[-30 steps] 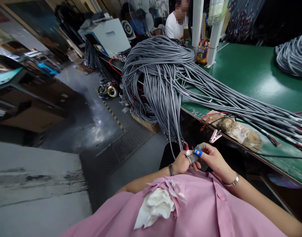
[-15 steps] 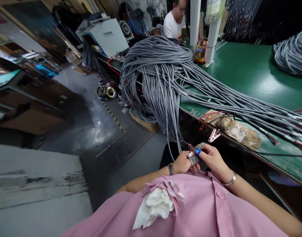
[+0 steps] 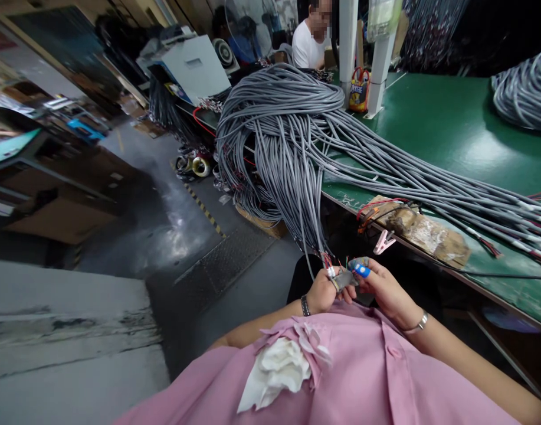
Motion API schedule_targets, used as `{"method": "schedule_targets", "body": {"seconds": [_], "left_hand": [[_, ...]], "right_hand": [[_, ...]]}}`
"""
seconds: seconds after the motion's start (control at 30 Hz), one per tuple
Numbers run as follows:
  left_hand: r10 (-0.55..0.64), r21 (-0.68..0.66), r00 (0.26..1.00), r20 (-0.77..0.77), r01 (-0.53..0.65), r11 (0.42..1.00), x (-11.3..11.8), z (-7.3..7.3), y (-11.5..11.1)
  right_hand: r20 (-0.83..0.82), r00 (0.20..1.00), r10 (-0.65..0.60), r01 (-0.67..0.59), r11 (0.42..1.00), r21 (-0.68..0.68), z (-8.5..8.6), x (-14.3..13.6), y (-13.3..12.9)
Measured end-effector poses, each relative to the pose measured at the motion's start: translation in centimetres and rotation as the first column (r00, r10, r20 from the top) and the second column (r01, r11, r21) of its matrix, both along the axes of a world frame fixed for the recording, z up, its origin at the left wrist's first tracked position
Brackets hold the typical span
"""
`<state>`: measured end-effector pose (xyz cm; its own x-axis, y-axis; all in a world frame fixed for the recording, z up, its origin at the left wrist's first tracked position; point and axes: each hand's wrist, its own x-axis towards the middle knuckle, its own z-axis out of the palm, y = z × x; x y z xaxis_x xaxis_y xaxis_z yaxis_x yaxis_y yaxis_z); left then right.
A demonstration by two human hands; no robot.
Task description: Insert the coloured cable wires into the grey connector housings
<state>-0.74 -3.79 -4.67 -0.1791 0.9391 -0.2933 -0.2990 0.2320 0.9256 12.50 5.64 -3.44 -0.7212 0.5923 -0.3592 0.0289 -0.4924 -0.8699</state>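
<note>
1. The person's left hand is curled around red-and-white wire ends, thumb and fingers closed on them; a grey wrap covers one of its digits.
2. The right hand is just beside it, thumb and forefinger drawn close together at some thin coloured wires. Whether they pinch a strand cannot be told. Blue tape wraps the thumb.
3. The wire ends are in front of the person's waist, below the edge of the green workbench, at the lower end of a hanging bundle of grey cables.
4. That bundle drapes over the bench edge, and more of its cables run rightward along the top to stripped ends.
5. Near the right hand, a pink clip sits at the bench edge, beside a taped piece of cardboard.
6. Farther back are a red-and-yellow bag by a white post, and a coil of grey cable at far right.
7. Beyond the bundle is a co-worker in a white shirt.
</note>
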Motion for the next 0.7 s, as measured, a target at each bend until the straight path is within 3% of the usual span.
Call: {"method": "schedule_targets", "body": {"seconds": [0.13, 0.33, 0.7], "left_hand": [[-0.032, -0.011, 0.999, -0.032, 0.032, 0.999, 0.07, -0.25, 0.05], [-0.092, -0.036, 0.993, -0.078, 0.089, 0.995, -0.09, -0.33, -0.14], [-0.047, 0.010, 0.995, -0.088, 0.048, 0.999, -0.17, 0.19, -0.17]], "right_hand": [[0.048, 0.998, 0.028, -0.035, 0.990, 0.140, 0.33, -0.39, 0.09], [0.051, 0.996, 0.074, -0.083, 0.970, 0.227, 0.45, -0.43, 0.36], [-0.001, 0.997, -0.071, 0.071, 0.993, 0.095, 0.25, -0.50, -0.31]]}}
